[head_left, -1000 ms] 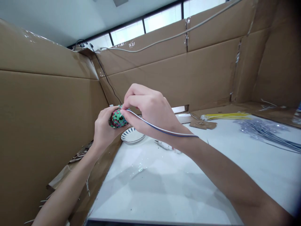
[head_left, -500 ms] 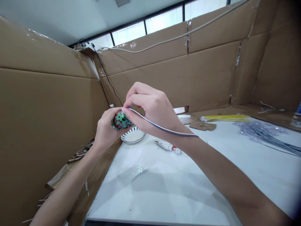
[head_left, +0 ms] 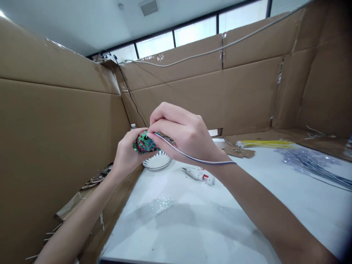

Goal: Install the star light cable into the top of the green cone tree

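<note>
My left hand (head_left: 125, 151) is wrapped round a rounded object covered in green and pink glitter (head_left: 143, 145), held above the table. My right hand (head_left: 183, 130) pinches a thin blue-and-white cord (head_left: 189, 157) against the top of the glittery object. From the pinch, the cord trails back over my right wrist. The cord's tip is hidden behind the fingers, so whether it enters the object does not show. Below and behind the hands sits a white plate with dark stripes (head_left: 156, 163). A white pen-like tool with a dark point and red parts (head_left: 196, 175) lies to its right.
Loose glitter (head_left: 163, 203) is scattered over the white tabletop (head_left: 187, 234). To the right lie yellow sticks (head_left: 264, 144) and a bundle of dark cords (head_left: 324, 170) with clear plastic. Cardboard walls (head_left: 203, 90) enclose the table at left, back and right.
Both hands and the glittery object sit slightly lower and further right in view, as does much of the background. The right hand's pinch on the cord continues.
</note>
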`<state>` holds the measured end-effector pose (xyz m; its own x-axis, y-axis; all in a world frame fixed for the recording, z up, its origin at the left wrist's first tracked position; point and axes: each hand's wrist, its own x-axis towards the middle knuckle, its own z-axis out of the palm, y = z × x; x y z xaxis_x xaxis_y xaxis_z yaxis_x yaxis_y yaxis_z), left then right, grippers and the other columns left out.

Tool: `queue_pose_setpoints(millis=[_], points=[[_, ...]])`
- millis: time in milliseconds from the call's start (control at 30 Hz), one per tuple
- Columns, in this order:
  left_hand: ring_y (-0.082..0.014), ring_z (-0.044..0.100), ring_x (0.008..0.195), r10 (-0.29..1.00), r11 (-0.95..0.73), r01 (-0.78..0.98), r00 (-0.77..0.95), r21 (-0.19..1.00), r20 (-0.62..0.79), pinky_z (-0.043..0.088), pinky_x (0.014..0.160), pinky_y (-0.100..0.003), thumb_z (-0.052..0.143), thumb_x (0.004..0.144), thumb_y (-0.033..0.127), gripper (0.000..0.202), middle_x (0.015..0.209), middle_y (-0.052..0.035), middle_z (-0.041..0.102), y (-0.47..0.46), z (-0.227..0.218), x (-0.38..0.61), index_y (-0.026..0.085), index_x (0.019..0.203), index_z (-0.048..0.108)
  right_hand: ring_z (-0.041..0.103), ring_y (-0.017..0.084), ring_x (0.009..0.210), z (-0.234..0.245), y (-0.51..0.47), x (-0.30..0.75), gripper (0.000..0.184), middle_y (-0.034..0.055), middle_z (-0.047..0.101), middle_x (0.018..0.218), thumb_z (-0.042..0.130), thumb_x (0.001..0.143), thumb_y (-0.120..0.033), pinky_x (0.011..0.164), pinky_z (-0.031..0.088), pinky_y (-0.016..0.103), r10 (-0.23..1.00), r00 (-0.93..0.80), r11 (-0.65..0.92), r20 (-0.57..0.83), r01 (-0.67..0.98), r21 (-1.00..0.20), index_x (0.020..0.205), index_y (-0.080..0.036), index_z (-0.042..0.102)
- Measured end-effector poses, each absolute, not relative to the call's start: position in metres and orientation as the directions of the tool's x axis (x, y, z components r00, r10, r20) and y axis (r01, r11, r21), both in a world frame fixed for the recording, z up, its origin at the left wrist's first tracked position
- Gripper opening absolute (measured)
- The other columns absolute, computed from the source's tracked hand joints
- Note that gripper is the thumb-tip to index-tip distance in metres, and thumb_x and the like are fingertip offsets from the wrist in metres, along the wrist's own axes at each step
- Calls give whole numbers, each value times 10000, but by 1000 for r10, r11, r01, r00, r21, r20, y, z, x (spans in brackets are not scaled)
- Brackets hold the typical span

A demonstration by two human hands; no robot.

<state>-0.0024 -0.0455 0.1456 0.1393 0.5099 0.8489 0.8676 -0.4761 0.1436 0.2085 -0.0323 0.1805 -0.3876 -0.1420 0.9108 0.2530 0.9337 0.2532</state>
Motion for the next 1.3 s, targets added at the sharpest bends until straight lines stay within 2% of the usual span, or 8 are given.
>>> queue_pose_setpoints(millis=[67, 200, 433, 867, 1067, 1300], points=[[-252, 606, 983, 498, -478, 869, 150, 126, 854, 516, 820, -364, 778, 664, 333, 465, 1063, -43, 647, -46, 147, -2, 186, 1065, 594, 514, 113, 807, 180, -30, 209, 228, 42, 589, 942, 414, 922, -143, 625, 382, 244, -212, -373, 919, 903, 239, 315, 822, -154, 619], [-245, 607, 979, 476, -487, 867, 166, 102, 864, 512, 824, -358, 764, 680, 355, 475, 1065, -55, 651, -47, 148, -3, 180, 1086, 589, 517, 127, 802, 181, -28, 209, 227, 60, 585, 920, 408, 920, -134, 610, 386, 251, -260, -390, 891, 883, 256, 375, 803, -150, 603], [-247, 617, 976, 410, -451, 892, 191, 16, 892, 512, 842, -388, 756, 686, 390, 510, 1091, -69, 651, -46, 149, -5, 189, 1119, 575, 510, 122, 777, 181, -33, 210, 226, 53, 578, 898, 406, 910, -100, 596, 385, 251, -262, -417, 851, 870, 326, 412, 783, -147, 586], [-263, 602, 1036, 391, -429, 903, 225, -39, 892, 503, 886, -397, 761, 686, 390, 536, 1127, -94, 642, -45, 149, -9, 172, 1138, 572, 510, 111, 733, 184, -40, 213, 256, 43, 565, 824, 381, 929, -107, 575, 393, 241, -292, -450, 789, 844, 386, 478, 756, -152, 565], [-260, 612, 1003, 435, -449, 893, 206, 13, 876, 510, 867, -397, 777, 668, 379, 512, 1133, -77, 638, -47, 150, -8, 190, 1105, 585, 529, 106, 748, 185, -40, 212, 260, 41, 578, 840, 370, 933, -96, 579, 409, 234, -327, -454, 771, 829, 379, 512, 774, -151, 567], [-260, 594, 1040, 515, -532, 842, 235, 92, 824, 490, 909, -388, 782, 658, 300, 518, 1149, -58, 626, -48, 150, -6, 198, 1123, 577, 543, 105, 766, 185, -38, 213, 263, 46, 588, 866, 354, 933, -79, 608, 436, 232, -351, -471, 767, 809, 351, 537, 793, -145, 566]])
